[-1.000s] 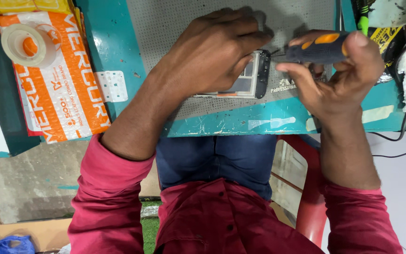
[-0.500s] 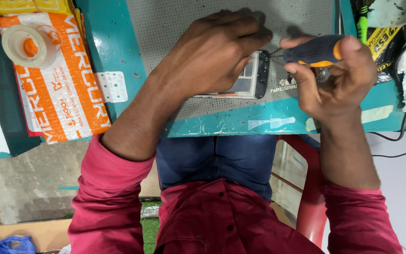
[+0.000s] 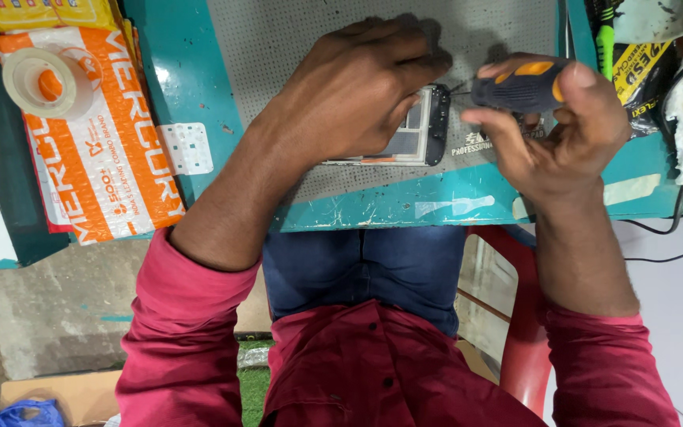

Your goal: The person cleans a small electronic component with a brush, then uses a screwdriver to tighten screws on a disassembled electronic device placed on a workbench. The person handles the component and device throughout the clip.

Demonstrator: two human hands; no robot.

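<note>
An opened phone lies on a grey work mat on the teal table. My left hand lies flat over the phone and holds it down, covering most of it. My right hand grips a black and orange screwdriver held sideways. Its thin tip points left and meets the phone's right end.
A roll of clear tape sits on an orange and white packet at the left. A small white hinge plate lies beside it. Packets, a green tool and black cables crowd the right edge. A red chair is below.
My right hand has turned the screwdriver a little and shifted its grip, staying at the phone's right end. My left hand has not moved.
</note>
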